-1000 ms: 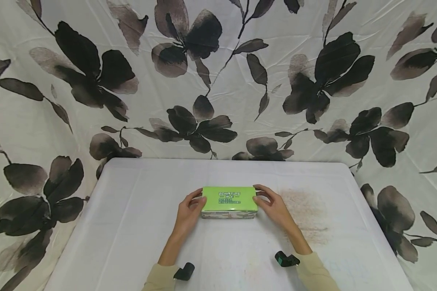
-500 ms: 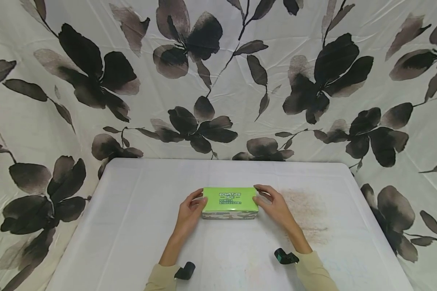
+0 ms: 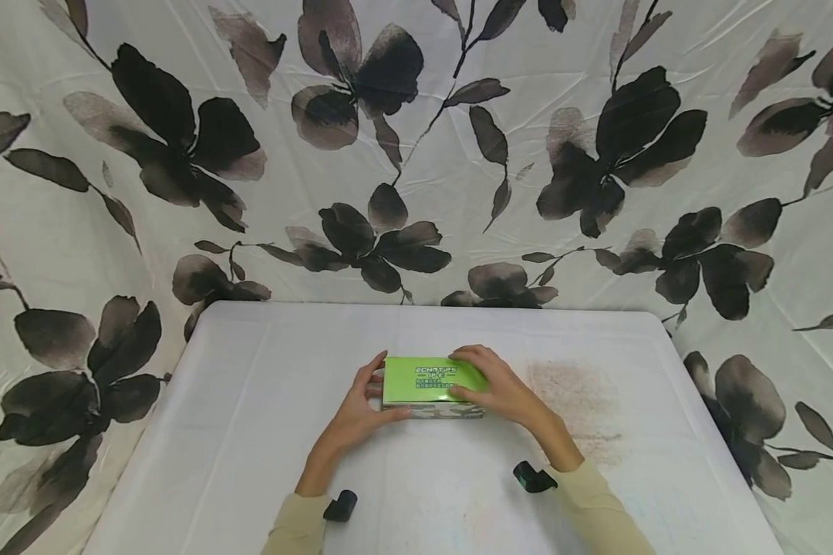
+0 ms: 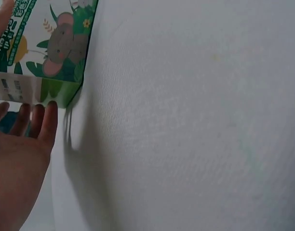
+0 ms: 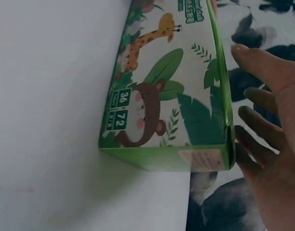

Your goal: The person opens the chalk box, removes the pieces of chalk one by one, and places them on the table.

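Head view: a bright green rectangular cardboard box with printed lettering on its lid lies flat on the white cloth-covered table, a little beyond the table's middle. The left hand grasps the box's left end, thumb at the near edge and fingers curled behind. The right hand lies over the box's right part, fingers across the glossy top and thumb along the near side, so it grips the box from above. I judge that holding both ends keeps the box steady and square. A faint brownish stain marks the cloth to the right of the box. Behind the box hangs a wrinkled pale curtain with dark flower prints. Pale yellow sleeves cover both forearms, each with a small black strap piece at the wrist.

Left wrist view: the box shows a printed side with a grey elephant among leaves, and its corner is sharp. The fingers of the left hand touch the end of the box; the cloth beside it is smooth and matte.

Right wrist view: the box shows a giraffe, a brown bear and the numbers 36 and 72. The right hand's fingers reach over the box's upper face, slightly bent.
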### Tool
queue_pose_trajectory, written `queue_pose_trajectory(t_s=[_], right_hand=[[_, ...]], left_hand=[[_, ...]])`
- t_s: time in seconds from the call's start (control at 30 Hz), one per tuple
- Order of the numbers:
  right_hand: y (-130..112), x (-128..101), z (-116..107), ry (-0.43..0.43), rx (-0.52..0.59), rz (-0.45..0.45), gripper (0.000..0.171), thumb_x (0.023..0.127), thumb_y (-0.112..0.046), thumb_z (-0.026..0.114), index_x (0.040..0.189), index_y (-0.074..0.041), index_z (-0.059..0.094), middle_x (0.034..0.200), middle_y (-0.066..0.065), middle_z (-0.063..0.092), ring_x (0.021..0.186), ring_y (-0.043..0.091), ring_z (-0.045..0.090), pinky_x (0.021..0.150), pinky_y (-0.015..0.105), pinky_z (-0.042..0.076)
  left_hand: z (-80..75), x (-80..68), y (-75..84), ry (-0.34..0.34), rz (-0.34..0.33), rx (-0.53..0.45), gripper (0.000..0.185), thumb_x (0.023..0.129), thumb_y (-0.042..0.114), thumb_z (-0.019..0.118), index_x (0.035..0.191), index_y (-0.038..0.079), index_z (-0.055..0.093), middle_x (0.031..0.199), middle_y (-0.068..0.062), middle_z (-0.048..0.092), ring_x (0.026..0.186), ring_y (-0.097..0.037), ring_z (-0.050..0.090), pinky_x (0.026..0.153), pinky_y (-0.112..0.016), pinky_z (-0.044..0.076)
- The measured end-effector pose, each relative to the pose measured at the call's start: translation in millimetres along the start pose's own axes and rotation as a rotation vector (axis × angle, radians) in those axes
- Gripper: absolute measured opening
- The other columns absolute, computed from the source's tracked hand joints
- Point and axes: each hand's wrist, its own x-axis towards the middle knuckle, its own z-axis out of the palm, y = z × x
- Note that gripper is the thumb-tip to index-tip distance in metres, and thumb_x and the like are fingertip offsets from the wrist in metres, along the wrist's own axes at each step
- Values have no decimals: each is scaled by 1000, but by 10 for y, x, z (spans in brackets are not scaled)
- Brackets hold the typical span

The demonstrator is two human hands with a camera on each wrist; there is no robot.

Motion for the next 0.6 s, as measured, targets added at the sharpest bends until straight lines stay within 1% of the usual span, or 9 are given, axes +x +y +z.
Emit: queue_pose_trajectory(t_s=[0.13, 0.23, 0.4, 0.6], right_hand=[[-98, 81, -7, -114, -96, 4, 63, 88, -31, 84, 139, -4, 60, 141, 13, 55, 131, 33, 50, 109, 52, 44], [-142, 120, -24, -165, -179, 0, 67, 85, -33, 87, 140, -4, 61, 141, 14, 56, 129, 32, 52, 107, 49, 46], [-182, 185, -53, -206, -306, -27, 70, 82, -37, 88, 139, -6, 62, 135, 12, 60, 123, 29, 57, 105, 46, 49], [-222, 278, -76, -218, -386, -84, 68, 78, -40, 90, 132, -5, 68, 125, 10, 67, 113, 24, 64, 98, 40, 54]], left_hand=[[-30, 30, -46, -41, 18, -6, 109, 77, 27, 94, 162, 21, 28, 143, -8, 44, 121, -26, 53, 104, -45, 47], [-42, 48, -74, -51, 23, -20, 106, 76, 25, 94, 161, 20, 31, 145, -9, 45, 124, -26, 52, 106, -44, 46], [-48, 57, -76, -53, 14, -42, 104, 76, 24, 95, 159, 17, 32, 145, -10, 46, 125, -27, 52, 107, -43, 47], [-45, 51, -64, -40, -4, -42, 103, 76, 23, 95, 159, 16, 33, 144, -11, 46, 124, -29, 53, 106, -43, 48]])
